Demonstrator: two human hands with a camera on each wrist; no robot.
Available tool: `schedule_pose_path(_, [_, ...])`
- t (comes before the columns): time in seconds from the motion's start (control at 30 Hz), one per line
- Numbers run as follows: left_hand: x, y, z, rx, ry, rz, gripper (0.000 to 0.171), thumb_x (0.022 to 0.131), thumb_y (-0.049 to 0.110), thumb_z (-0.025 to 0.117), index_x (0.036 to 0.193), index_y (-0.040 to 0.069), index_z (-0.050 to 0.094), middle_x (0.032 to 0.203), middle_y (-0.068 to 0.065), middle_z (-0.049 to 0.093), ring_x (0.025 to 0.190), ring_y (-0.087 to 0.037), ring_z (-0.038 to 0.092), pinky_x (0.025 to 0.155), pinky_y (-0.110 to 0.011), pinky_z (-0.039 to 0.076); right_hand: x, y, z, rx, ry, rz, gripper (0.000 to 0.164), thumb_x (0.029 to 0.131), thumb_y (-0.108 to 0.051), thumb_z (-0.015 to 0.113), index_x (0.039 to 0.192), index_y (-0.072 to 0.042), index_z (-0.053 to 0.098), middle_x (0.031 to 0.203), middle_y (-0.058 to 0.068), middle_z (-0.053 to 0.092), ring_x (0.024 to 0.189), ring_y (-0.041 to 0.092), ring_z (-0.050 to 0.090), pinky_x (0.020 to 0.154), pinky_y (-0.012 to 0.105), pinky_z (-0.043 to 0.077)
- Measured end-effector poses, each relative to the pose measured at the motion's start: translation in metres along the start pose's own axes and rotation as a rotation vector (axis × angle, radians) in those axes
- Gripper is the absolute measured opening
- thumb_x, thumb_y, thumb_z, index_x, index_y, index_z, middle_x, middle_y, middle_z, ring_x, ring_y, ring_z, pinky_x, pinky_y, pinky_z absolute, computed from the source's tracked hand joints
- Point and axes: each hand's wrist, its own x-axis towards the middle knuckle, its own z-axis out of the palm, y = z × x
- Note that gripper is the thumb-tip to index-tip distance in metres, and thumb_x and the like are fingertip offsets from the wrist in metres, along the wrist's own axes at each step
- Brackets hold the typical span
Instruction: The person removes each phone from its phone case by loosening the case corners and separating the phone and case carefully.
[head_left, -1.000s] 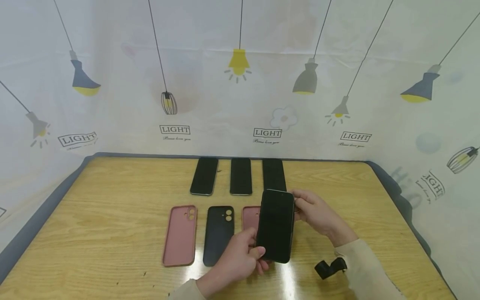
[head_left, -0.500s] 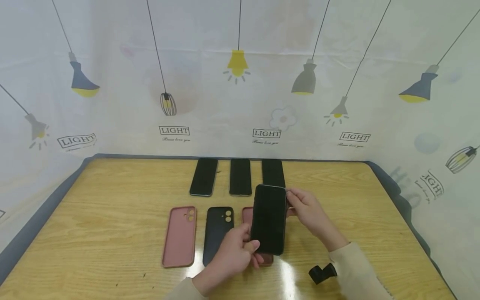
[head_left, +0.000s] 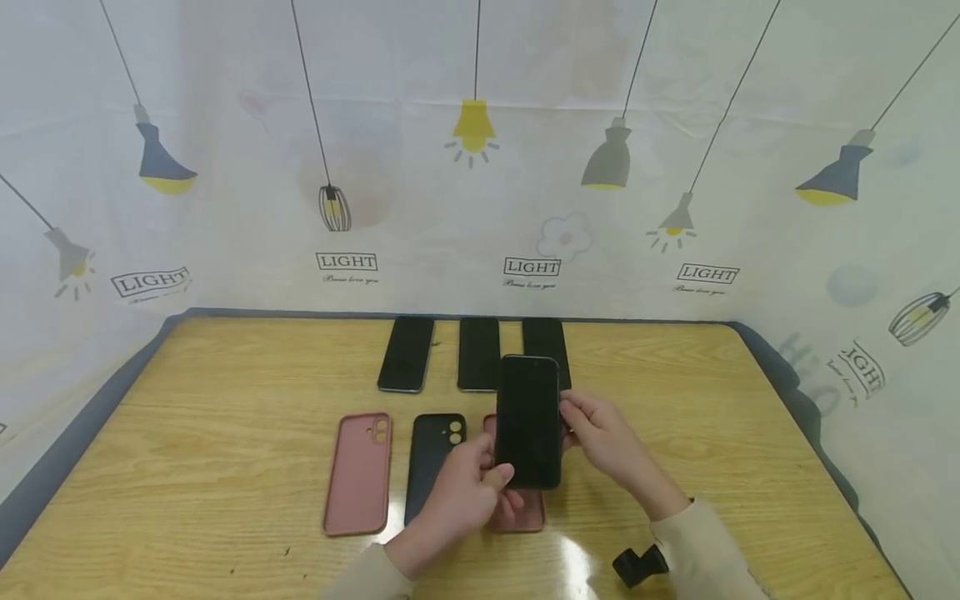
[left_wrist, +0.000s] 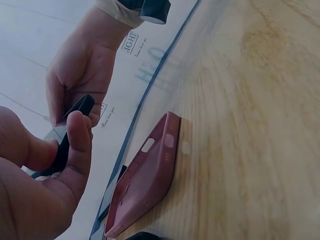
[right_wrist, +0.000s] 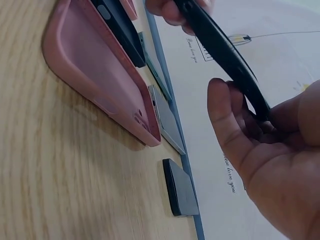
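A dark-screened smartphone [head_left: 528,421] is held up over the table, screen toward the head camera. Its side looks thick, black and rounded, like a phone case, in the right wrist view. My left hand [head_left: 465,492] grips its lower left edge, thumb on the front and fingers behind. At the right edge, my right hand [head_left: 607,437] pinches it between thumb and fingers. Beneath and partly hidden lies a pink phone case [head_left: 525,510], inside facing up. Left of that are a black phone case [head_left: 429,454], partly covered by my left hand, and another pink case [head_left: 356,475].
Three more dark phones, a left one [head_left: 406,354], a middle one [head_left: 478,352] and a right one [head_left: 544,337], lie along the back of the wooden table [head_left: 225,433]. A printed curtain [head_left: 420,167] rises behind the table edge. A black wrist-worn device [head_left: 637,567] sits by my right sleeve.
Both hands have moved the phone to the left and somewhat farther back, uncovering more of the pink case's lower end. Both hands keep their hold on it.
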Motion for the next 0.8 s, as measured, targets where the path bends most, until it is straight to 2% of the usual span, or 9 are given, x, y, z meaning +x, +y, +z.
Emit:
schedule_pose_path(0.13, [0.003,0.0,-0.001,0.018,0.016,-0.012,0.022,0.102,-0.005,0.057,0.124,-0.005,0.058,0.082,-0.018,0.07,0.059,-0.019,0.068,0.056,-0.042,0.061,-0.002,0.001,0.002,-0.024,-0.025,-0.02,0.029,0.11,0.0,0.038,0.122,0.019,0.056,0.087,0.02,0.068,0.073,0.011,0.065,0.066,0.03,0.061])
schedule_pose_path(0.3, [0.003,-0.001,-0.002,0.01,0.036,0.01,0.023,0.101,-0.005,0.059,0.124,-0.006,0.058,0.08,-0.016,0.07,0.058,-0.021,0.069,0.057,-0.047,0.061,-0.004,0.002,0.005,-0.077,-0.043,-0.04,0.03,0.109,0.002,0.039,0.128,0.021,0.055,0.085,0.02,0.069,0.07,0.011,0.066,0.065,0.032,0.062])
schedule_pose_path(0.5, [0.005,0.001,-0.003,0.011,0.055,0.029,0.022,0.101,-0.005,0.058,0.123,-0.009,0.059,0.076,-0.013,0.068,0.056,-0.019,0.067,0.057,-0.05,0.06,-0.007,0.003,0.006,-0.179,-0.045,-0.056,0.027,0.109,-0.001,0.042,0.12,0.014,0.062,0.086,0.013,0.07,0.074,0.009,0.065,0.066,0.03,0.061])
schedule_pose_path(0.7, [0.006,0.003,-0.003,-0.012,0.076,0.015,0.023,0.102,-0.004,0.058,0.125,-0.01,0.058,0.083,-0.018,0.069,0.059,-0.018,0.067,0.058,-0.046,0.062,-0.011,0.004,0.007,-0.22,-0.101,-0.048,0.025,0.109,-0.001,0.042,0.114,0.012,0.063,0.082,0.012,0.069,0.069,0.026,0.069,0.064,0.042,0.062])
schedule_pose_path(0.8, [0.006,0.003,-0.004,-0.016,0.084,0.014,0.023,0.102,-0.004,0.057,0.125,-0.01,0.057,0.086,-0.017,0.069,0.06,-0.018,0.067,0.059,-0.045,0.062,-0.013,0.005,0.008,-0.23,-0.128,-0.042,0.024,0.109,0.0,0.042,0.113,0.011,0.063,0.08,0.013,0.068,0.068,0.031,0.069,0.064,0.044,0.062])
